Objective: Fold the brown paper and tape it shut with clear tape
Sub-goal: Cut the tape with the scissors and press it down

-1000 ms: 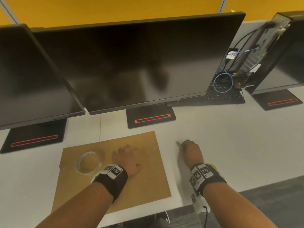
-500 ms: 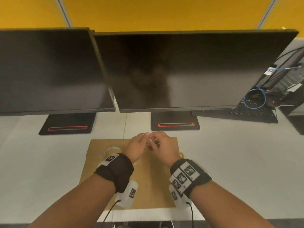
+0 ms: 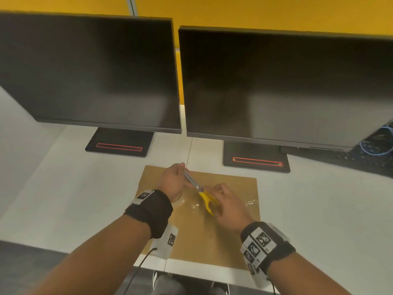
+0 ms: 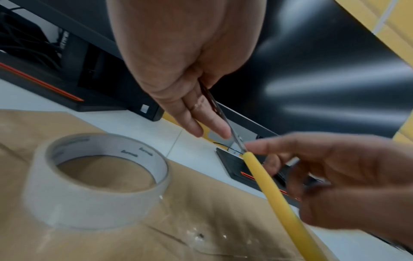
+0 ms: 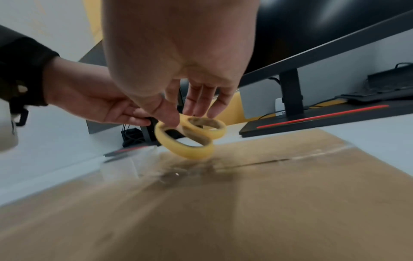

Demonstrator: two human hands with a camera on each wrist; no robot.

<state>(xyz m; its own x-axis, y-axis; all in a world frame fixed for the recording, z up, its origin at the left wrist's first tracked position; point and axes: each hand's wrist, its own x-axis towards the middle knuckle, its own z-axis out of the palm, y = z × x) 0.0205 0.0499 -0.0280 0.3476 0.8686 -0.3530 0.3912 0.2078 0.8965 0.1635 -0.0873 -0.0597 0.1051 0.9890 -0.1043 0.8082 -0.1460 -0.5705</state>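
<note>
the paper (image 3: 212, 237) lies flat on the desk (image 3: 319, 209), its near edge close to the desk's near edge, its far edge just short of the 2 monitor (image 3: 95, 69) bases. a seam runs across it, and a crinkled strip of clear film (image 3: 248, 202) shines along that seam near the paper's right edge.

the tape (image 4: 93, 185) roll rests flat on the paper's left part; in the head view the left wrist hides it.

both hands hover above the paper's far half, holding scissors (image 3: 201, 192) between them. the left hand (image 3: 173, 182) has its fingers (image 4: 214, 123) closed around the metal blades, tips pointing toward the paper's far edge. the right hand (image 3: 228, 206) is at the yellow handles: in the right wrist view its thumb presses on 1 loop and the other fingertips (image 5: 201, 104) touch the 2nd loop (image 5: 206, 127) from above. whether any finger passes through a loop, i cannot tell. the scissors look closed, blades together, and are tilted with handles lower and nearer the person. the handles hang just above the seam, not touching the paper.

a keyboard (image 3: 361, 160) and blue cable sit at the desk's far right corner.
</note>
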